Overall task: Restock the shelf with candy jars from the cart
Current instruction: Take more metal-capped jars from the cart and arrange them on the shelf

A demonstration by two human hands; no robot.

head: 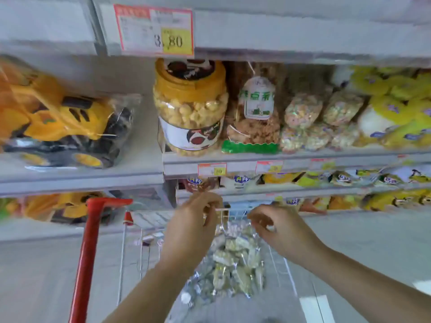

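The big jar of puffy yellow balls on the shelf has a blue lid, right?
Not blue. In the head view, the big jar of puffy yellow balls on the shelf has a yellow lid.

Counting now: one candy jar (190, 106) showing. Two hands working, left hand (193, 220), right hand (277, 227). One cart (87, 252) standing. Two bagged toy trucks showing, upper truck (58, 117), lower truck (74, 206). One large price tag (154, 30) hanging, three small tags (212, 169) plainly showing.
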